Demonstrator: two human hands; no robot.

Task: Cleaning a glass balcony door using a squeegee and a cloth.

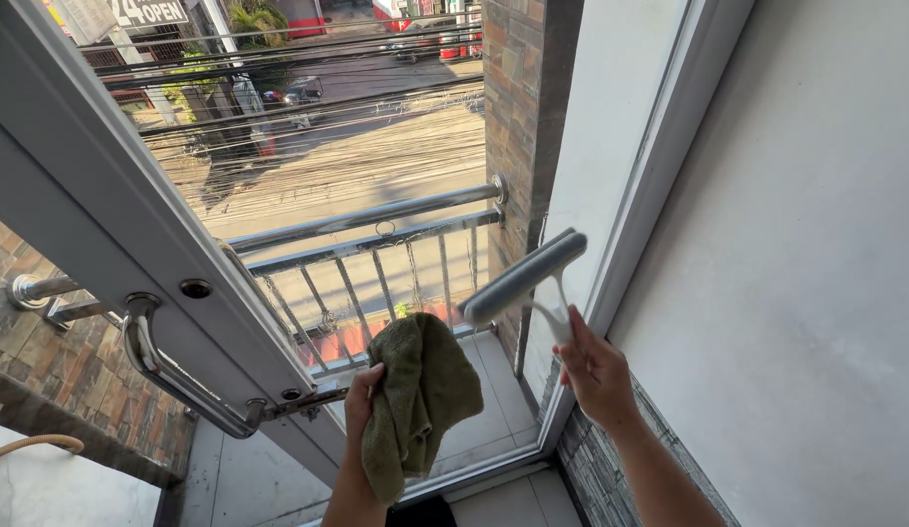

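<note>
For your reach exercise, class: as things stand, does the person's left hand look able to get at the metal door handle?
Probably yes. The left hand is shut on a green cloth, but the curved door handle lies close on its left with nothing between them. The cloth would have to be shifted or dropped to grasp it.

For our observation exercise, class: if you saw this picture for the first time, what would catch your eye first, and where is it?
The eye goes first to the pale grey squeegee raised in the right hand near the middle, its blade tilted in front of the open doorway. Just left of it, the left hand grips a hanging olive-green cloth. Further left, the open white door with its curved metal handle frames a balcony railing and a sunlit street below.
</note>
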